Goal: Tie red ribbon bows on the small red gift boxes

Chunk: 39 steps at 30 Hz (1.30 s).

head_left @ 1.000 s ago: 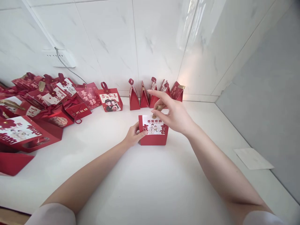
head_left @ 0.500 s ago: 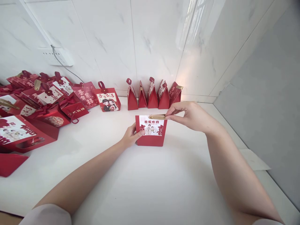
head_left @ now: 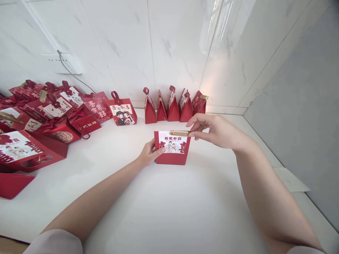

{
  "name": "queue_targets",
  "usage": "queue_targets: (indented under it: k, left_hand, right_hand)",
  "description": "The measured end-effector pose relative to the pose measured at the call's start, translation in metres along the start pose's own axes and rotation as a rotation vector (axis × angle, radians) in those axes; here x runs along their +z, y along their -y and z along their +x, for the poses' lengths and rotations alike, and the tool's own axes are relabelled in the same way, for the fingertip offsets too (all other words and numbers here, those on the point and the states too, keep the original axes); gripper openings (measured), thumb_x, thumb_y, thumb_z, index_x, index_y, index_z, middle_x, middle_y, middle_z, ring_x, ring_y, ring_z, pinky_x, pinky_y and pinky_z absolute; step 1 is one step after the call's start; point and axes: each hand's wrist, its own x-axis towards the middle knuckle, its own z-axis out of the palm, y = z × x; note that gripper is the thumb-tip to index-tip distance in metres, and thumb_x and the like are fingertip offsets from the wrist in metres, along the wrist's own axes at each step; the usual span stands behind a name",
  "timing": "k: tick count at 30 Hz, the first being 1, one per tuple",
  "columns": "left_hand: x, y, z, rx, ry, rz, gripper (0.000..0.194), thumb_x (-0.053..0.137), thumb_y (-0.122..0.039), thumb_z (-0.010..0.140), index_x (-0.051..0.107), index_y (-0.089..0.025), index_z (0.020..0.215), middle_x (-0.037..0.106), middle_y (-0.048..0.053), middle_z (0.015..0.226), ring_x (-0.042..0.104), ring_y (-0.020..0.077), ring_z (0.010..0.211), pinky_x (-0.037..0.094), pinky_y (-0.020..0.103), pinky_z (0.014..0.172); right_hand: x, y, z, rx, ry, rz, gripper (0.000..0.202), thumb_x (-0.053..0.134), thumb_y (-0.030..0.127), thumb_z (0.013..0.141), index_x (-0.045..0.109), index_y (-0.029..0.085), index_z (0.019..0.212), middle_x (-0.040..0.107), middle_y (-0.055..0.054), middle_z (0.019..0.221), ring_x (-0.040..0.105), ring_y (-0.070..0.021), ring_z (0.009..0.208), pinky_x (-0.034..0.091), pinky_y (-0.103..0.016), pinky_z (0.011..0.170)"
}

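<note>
A red gift box (head_left: 171, 158) with a white panel showing a couple stands upright in front of me. My left hand (head_left: 150, 153) holds its left side, the thumb on the front and the other fingers mostly hidden behind. A gold strap (head_left: 180, 133) sticks out to the right from the top of the box. At the strap's right end is my right hand (head_left: 205, 129), thumb touching the strap and the fingers curved above it. The index finger looks slightly lifted off the strap.
Several narrow red boxes (head_left: 173, 111) stand in a row by the tiled wall. A box with a cartoon couple (head_left: 123, 113) is left of them. Many red boxes (head_left: 57, 130) are heaped at the left, below a wall socket (head_left: 62, 64) with a grey cable. Grey panel at right.
The fingers of my right hand have opened a little above the strap's end. My left hand still holds the box. The whole view has shifted very slightly.
</note>
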Motion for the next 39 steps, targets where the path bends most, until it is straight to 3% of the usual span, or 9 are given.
queue_targets:
  k: [5, 7, 11, 23, 39]
  left_hand:
    - [0.001, -0.004, -0.002, 0.054, 0.004, 0.079, 0.046, 0.068, -0.037, 0.082, 0.059, -0.014, 0.121, 0.069, 0.013, 0.118, 0.065, 0.0313, 0.107, 0.054, 0.039, 0.087]
    - [0.002, -0.006, -0.003, 0.051, 0.008, 0.071, 0.048, 0.067, -0.038, 0.083, 0.058, -0.015, 0.123, 0.069, 0.013, 0.118, 0.065, 0.0311, 0.107, 0.055, 0.039, 0.087]
    - [0.003, -0.007, -0.002, 0.054, 0.002, 0.066, 0.046, 0.066, -0.038, 0.083, 0.058, -0.015, 0.123, 0.069, 0.012, 0.117, 0.066, 0.0303, 0.106, 0.055, 0.038, 0.087]
    - [0.004, -0.006, -0.001, 0.037, 0.008, 0.054, 0.052, 0.069, -0.04, 0.08, 0.058, -0.015, 0.125, 0.069, 0.012, 0.118, 0.064, 0.0309, 0.108, 0.053, 0.039, 0.089]
    - [0.008, -0.012, -0.002, 0.063, 0.057, 0.12, 0.048, 0.07, -0.038, 0.079, 0.061, -0.016, 0.122, 0.07, 0.012, 0.117, 0.066, 0.0308, 0.106, 0.055, 0.038, 0.086]
  right_hand:
    - [0.015, 0.009, 0.003, -0.116, -0.08, -0.102, 0.014, 0.061, 0.034, 0.088, 0.065, 0.025, 0.098, 0.071, -0.004, 0.102, 0.066, -0.0233, 0.091, 0.052, -0.033, 0.066]
    - [0.024, 0.011, 0.006, -0.175, -0.111, -0.068, 0.02, 0.059, 0.032, 0.089, 0.064, 0.025, 0.107, 0.069, -0.005, 0.109, 0.065, -0.0235, 0.095, 0.054, -0.035, 0.072]
    - [0.037, 0.011, 0.011, -0.238, -0.069, -0.084, 0.029, 0.05, 0.023, 0.094, 0.062, 0.026, 0.12, 0.067, -0.006, 0.108, 0.066, -0.0206, 0.09, 0.054, -0.034, 0.072]
    - [0.035, 0.012, 0.01, -0.122, -0.022, -0.024, 0.019, 0.052, 0.025, 0.093, 0.068, 0.025, 0.104, 0.073, -0.002, 0.098, 0.067, -0.0182, 0.081, 0.053, -0.03, 0.067]
    - [0.028, 0.012, 0.007, -0.07, 0.022, -0.051, 0.011, 0.055, 0.031, 0.092, 0.061, 0.024, 0.086, 0.073, -0.001, 0.083, 0.066, -0.0173, 0.07, 0.045, -0.028, 0.055]
